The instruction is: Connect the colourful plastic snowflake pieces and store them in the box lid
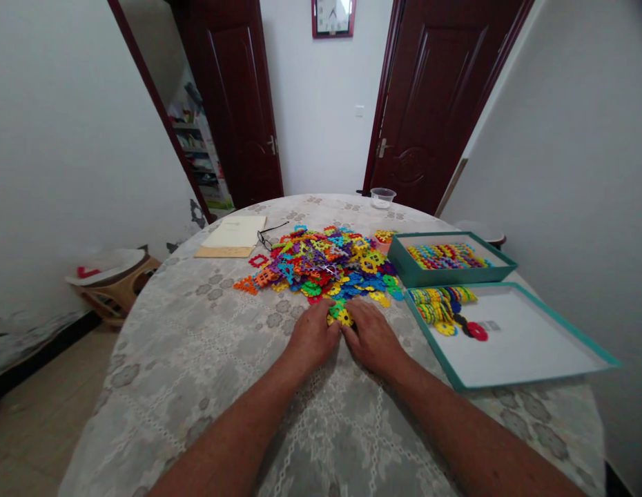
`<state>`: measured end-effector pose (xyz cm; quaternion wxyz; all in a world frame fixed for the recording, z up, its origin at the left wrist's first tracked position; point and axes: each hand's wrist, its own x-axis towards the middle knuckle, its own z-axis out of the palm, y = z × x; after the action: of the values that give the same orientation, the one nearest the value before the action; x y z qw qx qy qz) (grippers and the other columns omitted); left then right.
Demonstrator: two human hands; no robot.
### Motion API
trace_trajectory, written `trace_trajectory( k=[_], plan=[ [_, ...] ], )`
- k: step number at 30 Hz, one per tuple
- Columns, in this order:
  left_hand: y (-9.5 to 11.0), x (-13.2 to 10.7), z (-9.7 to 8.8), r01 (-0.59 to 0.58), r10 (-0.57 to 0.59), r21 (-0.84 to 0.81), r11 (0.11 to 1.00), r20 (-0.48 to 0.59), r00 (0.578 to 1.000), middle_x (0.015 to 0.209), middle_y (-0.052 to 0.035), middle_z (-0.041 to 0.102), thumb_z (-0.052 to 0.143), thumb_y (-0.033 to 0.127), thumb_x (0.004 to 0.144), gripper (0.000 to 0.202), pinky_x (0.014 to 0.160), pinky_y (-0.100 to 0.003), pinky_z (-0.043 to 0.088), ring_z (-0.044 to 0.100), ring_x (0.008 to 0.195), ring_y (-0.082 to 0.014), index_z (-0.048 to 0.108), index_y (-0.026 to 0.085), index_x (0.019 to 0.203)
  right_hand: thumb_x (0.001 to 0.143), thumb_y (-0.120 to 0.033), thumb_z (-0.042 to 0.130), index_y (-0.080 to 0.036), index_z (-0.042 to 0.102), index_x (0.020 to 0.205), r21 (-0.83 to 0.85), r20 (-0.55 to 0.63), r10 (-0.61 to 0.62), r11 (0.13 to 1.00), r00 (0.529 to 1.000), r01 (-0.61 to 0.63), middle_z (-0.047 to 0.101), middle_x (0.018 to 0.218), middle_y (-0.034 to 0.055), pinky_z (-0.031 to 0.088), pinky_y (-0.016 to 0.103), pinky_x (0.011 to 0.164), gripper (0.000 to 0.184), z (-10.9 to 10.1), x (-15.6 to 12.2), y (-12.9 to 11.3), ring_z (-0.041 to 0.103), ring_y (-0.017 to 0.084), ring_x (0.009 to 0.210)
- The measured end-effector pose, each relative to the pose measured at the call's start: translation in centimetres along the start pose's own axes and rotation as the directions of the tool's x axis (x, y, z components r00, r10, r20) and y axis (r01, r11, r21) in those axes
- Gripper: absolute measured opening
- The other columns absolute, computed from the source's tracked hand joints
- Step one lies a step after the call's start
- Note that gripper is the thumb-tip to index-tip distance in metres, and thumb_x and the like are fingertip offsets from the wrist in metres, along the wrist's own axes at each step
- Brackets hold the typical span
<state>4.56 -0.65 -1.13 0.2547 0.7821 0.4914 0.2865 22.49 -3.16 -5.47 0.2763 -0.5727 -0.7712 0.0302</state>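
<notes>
Some yellow and green pieces point(340, 317) are gripped between the left hand point(315, 333) and the right hand point(371, 334), both curled in with their thumbs nearly meeting, at the middle of the counter point(191, 359). Just beyond, a multicoloured pile point(321, 259) of flat pieces is heaped. To its right, rows of pieces are packed in a green box point(450, 277), and more are laid in a shallow tray point(533, 345) before it. Left of the pile, eyeglasses point(264, 240) and a notebook point(234, 231) are set down.
</notes>
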Motion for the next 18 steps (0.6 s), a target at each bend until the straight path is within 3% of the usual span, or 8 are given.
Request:
trace_trajectory(
  k=[5,10,18],
  plan=[
    [0.09,-0.18,-0.49,0.12,-0.115,-0.121,0.985,0.042,0.992,0.107,-0.0078,0.078,0.064,0.02,0.089,0.034,0.085,-0.033,0.054,0.072,0.096,-0.0227,0.067,0.02,0.123,0.101,-0.032,0.055,-0.017,0.059,0.142,0.053,0.014,-0.027,0.998,1.0,0.026,0.064,0.145,0.0166,0.039,0.054,0.121,0.044,0.06,-0.11,0.06,0.055,0.031,0.139],
    [-0.52,0.08,-0.71,0.152,-0.139,-0.238,0.959,0.07,0.988,0.104,-0.007,0.078,0.066,0.023,0.088,0.029,0.081,-0.031,0.053,0.072,0.093,-0.0215,0.069,0.02,0.117,0.1,-0.03,0.056,-0.017,0.06,0.141,0.068,0.004,-0.033,0.997,0.999,0.033,0.065,0.143,0.0159,0.039,0.053,0.121,0.043,-0.08,-0.12,-0.22,0.055,0.031,0.138],
    [0.0,-0.25,-0.49,0.135,-0.131,-0.14,0.981,0.033,0.991,0.094,-0.0028,0.074,0.067,0.024,0.086,0.024,0.079,-0.03,0.049,0.066,0.088,-0.0199,0.072,0.021,0.11,0.101,-0.03,0.055,-0.015,0.062,0.137,0.083,-0.007,-0.011,0.997,1.0,0.012,0.066,0.139,0.0181,0.04,0.055,0.12,0.039,-0.25,-0.01,-0.82,0.057,0.033,0.135]
  ],
)
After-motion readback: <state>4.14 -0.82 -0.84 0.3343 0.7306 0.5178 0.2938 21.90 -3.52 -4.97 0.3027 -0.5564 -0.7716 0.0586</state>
